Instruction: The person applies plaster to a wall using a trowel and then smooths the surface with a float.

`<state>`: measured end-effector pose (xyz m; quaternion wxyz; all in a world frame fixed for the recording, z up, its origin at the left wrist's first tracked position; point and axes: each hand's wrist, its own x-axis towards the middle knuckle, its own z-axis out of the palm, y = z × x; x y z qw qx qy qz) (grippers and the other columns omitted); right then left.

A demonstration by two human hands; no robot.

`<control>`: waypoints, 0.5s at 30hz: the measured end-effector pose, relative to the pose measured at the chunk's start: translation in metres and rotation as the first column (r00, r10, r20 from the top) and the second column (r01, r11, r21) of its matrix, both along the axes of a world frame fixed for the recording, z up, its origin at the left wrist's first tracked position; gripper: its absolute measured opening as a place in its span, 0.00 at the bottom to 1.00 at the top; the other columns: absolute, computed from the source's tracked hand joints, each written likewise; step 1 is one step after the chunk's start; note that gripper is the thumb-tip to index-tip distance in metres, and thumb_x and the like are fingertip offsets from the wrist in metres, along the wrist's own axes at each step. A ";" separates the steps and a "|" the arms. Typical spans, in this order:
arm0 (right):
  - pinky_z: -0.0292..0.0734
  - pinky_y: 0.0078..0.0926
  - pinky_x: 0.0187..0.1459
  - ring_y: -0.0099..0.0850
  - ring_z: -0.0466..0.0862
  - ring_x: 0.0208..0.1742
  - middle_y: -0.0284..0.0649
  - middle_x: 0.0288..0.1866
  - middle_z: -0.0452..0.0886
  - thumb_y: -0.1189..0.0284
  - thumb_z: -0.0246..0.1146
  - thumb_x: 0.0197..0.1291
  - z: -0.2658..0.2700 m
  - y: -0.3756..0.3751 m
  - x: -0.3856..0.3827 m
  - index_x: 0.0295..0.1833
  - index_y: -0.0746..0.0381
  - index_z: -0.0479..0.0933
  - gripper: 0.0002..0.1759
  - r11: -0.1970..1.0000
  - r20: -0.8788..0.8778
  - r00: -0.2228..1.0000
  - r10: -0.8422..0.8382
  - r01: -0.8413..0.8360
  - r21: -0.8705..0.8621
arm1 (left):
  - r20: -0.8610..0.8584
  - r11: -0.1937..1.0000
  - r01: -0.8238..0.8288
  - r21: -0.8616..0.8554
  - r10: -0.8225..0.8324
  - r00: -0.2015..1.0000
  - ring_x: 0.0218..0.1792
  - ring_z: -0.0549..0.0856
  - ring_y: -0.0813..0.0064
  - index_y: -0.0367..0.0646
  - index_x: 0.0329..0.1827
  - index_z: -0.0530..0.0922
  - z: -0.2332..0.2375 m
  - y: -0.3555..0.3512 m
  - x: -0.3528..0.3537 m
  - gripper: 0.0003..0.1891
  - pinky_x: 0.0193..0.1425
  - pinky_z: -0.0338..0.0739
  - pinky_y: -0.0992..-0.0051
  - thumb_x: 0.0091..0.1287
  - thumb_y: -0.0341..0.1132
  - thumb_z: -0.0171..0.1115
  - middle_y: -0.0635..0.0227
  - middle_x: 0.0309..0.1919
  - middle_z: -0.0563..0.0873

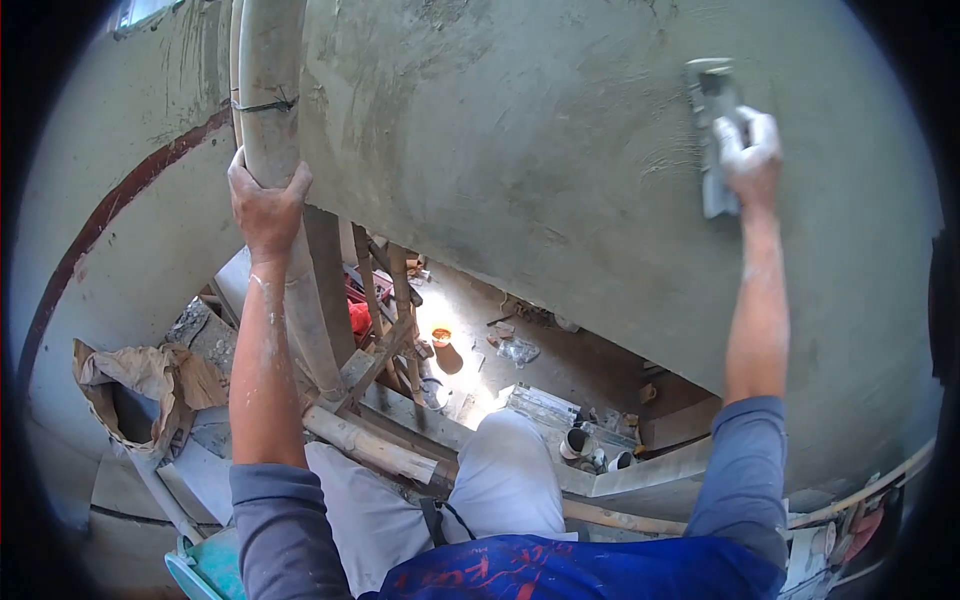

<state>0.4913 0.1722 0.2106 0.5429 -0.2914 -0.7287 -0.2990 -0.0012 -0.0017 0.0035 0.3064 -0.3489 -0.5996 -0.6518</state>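
Note:
My right hand [752, 160], whitened with plaster, is closed round the handle of a plastering trowel [715, 195]. The trowel's long metal blade lies upright against the wet grey wall [520, 130], and fine ridges show in the plaster beside it. On the left, my left hand [268, 205] is wrapped round a thick pale pole [272, 120], just below a dark tie. This pole runs on down past my forearm.
Through a gap below the wall, a lower floor [480, 310] shows, with an orange bucket [441, 337] and scattered debris. Wooden poles [370, 440] cross near my knees. At left stand an open paper sack [130, 395] and a green tub [210, 565].

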 end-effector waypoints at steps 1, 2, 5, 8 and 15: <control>0.79 0.40 0.46 0.47 0.83 0.44 0.50 0.42 0.82 0.68 0.69 0.59 -0.027 -0.006 -0.017 0.47 0.65 0.79 0.15 0.994 0.064 0.993 0.096 -0.093 -0.052 | -0.002 1.000 0.002 0.000 -0.002 1.000 0.57 0.81 0.49 0.33 0.65 0.68 -0.001 0.001 -0.001 0.41 0.61 0.74 0.57 0.51 0.43 0.76 0.46 0.55 0.79; 0.78 0.40 0.46 0.46 0.83 0.43 0.50 0.42 0.82 0.69 0.68 0.59 -0.058 -0.011 -0.034 0.46 0.65 0.79 0.14 0.967 0.093 0.983 0.161 -0.138 -0.216 | -0.007 1.000 0.005 -0.003 -0.005 1.000 0.57 0.81 0.49 0.33 0.65 0.68 -0.002 0.000 -0.002 0.41 0.61 0.74 0.57 0.51 0.43 0.76 0.46 0.55 0.79; 0.78 0.43 0.46 0.48 0.80 0.42 0.49 0.39 0.79 0.70 0.67 0.55 -0.159 -0.019 -0.072 0.43 0.64 0.79 0.12 0.901 0.296 0.898 0.327 -0.202 -0.383 | 0.037 0.999 0.027 -0.022 -0.026 0.999 0.57 0.80 0.48 0.34 0.65 0.68 0.002 -0.004 0.004 0.40 0.61 0.74 0.58 0.51 0.43 0.75 0.45 0.55 0.79; 0.79 0.44 0.48 0.48 0.80 0.44 0.49 0.41 0.77 0.71 0.67 0.52 -0.221 -0.027 -0.084 0.43 0.65 0.79 0.13 0.817 0.423 0.821 0.383 -0.087 -0.571 | 0.023 1.000 -0.007 -0.006 0.007 1.000 0.57 0.80 0.48 0.34 0.65 0.68 0.003 -0.006 0.007 0.39 0.61 0.74 0.58 0.51 0.42 0.75 0.45 0.55 0.79; 0.77 0.45 0.44 0.53 0.79 0.43 0.53 0.42 0.78 0.73 0.64 0.57 0.002 -0.022 -0.098 0.44 0.67 0.76 0.12 0.967 0.185 0.959 0.216 -0.236 0.091 | 0.018 0.999 0.027 0.023 -0.027 0.999 0.55 0.80 0.48 0.34 0.63 0.69 0.003 -0.006 0.007 0.38 0.60 0.74 0.57 0.50 0.39 0.74 0.48 0.52 0.79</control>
